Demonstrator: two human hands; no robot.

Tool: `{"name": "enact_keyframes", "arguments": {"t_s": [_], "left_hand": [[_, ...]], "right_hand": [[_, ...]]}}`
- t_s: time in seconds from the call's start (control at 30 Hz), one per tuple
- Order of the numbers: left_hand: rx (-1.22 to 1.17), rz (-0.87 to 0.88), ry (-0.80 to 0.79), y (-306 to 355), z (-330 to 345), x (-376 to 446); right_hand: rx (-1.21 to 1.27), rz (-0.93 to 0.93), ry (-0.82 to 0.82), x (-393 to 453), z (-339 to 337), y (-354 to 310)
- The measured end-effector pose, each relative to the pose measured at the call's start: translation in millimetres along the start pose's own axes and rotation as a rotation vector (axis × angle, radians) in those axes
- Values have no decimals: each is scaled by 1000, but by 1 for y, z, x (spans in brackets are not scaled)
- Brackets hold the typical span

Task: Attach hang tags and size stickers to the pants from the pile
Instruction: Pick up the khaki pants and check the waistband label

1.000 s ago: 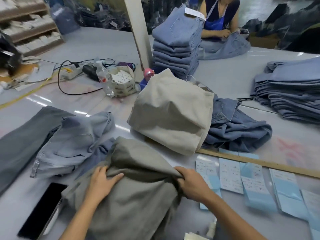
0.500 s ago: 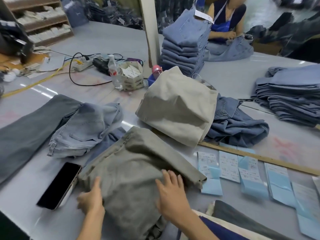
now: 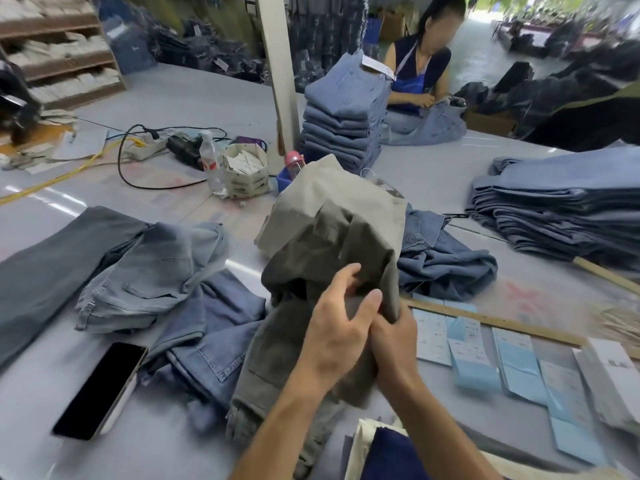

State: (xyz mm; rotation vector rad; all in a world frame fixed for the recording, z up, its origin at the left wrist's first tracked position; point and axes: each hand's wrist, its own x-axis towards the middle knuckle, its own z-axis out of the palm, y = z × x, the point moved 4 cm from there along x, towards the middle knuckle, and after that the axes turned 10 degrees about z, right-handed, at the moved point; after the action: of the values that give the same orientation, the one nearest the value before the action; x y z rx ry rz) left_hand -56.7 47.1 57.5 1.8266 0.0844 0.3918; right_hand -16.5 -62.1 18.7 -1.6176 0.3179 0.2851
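Both hands, left hand (image 3: 341,336) and right hand (image 3: 394,344), grip the olive pants (image 3: 332,244); no tag attached yet, sticker sheets (image 3: 474,355) untouched

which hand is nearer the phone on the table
Left. The left hand grips the olive pants just right of the phone; the right hand holds them farther right, beyond the left.

A garment finishing workshop: a wide grey counter (image 3: 180,98) carries tall stacks of folded jeans (image 3: 343,126), with another stack (image 3: 568,209) to the right and loose pants (image 3: 152,275) spread about. Rows of blue and white tag sheets (image 3: 516,362) lie by a wooden ruler (image 3: 491,320), a box of paper tags (image 3: 247,173) stands near a power strip (image 3: 145,148), and a worker in a blue apron (image 3: 420,69) sits handling denim across the counter
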Motion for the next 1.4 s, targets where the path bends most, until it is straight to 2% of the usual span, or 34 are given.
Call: {"name": "enact_keyframes", "arguments": {"t_s": [0.07,0.13,0.17,0.23,0.27,0.3,0.33,0.4,0.43,0.5,0.57,0.63,0.7,0.73,0.8,0.87,0.97,1.03,1.1,1.13,1.27,1.33,1.4], "left_hand": [[94,32,210,-23,-10,-9],[266,-89,440,-67,-30,-36],[339,-243,523,-98,-43,-57],[376,-659,673,-157,-64,-111],[356,-836,712,-179,-70,-137],[342,-920,720,-194,-73,-155],[343,-950,685,-205,-73,-165],[301,-1019,503,-214,-65,-172],[241,-1020,454,-215,-59,-173],[71,-926,491,-214,-48,-171],[-35,-851,598,-212,-38,-174],[-106,-846,751,-209,-28,-179],[-191,-863,947,-202,-19,-180],[-241,-864,989,-198,-15,-177],[-360,-902,933,-183,-6,-164],[-454,-918,854,-177,7,-154],[-397,-878,804,-182,13,-154],[-387,-970,826,-183,12,-162],[-328,-988,827,-174,4,-159],[-287,-947,806,-169,0,-155],[-171,-599,728,-129,-18,-121],[-127,-433,623,-98,-28,-93],[-108,-296,464,-66,-30,-64]], "right_hand": [[-38,24,39,29,-29,-14],[-142,18,-3,51,-50,-24],[-210,5,-20,58,-60,-27],[-322,-41,-39,71,-71,-34],[-367,-77,-35,76,-73,-37],[-417,-117,-26,80,-73,-40],[-465,-157,-28,83,-71,-43],[-543,-215,-38,84,-62,-50],[-571,-230,-30,82,-57,-52],[-625,-290,12,80,-49,-61],[-688,-342,69,79,-48,-74],[-768,-341,56,81,-55,-85],[-901,-265,19,87,-67,-85],[-931,-197,29,89,-75,-81],[-868,-73,67,93,-88,-67],[-817,-25,81,90,-95,-48],[-940,-125,96,77,-96,-30],[-1015,-261,180,69,-95,-33],[-927,-344,190,67,-95,-43],[-839,-352,134,66,-94,-51],[-292,-189,-275,53,-88,-70],[-76,-116,-354,47,-84,-68],[153,49,-352,42,-79,-60]]}}
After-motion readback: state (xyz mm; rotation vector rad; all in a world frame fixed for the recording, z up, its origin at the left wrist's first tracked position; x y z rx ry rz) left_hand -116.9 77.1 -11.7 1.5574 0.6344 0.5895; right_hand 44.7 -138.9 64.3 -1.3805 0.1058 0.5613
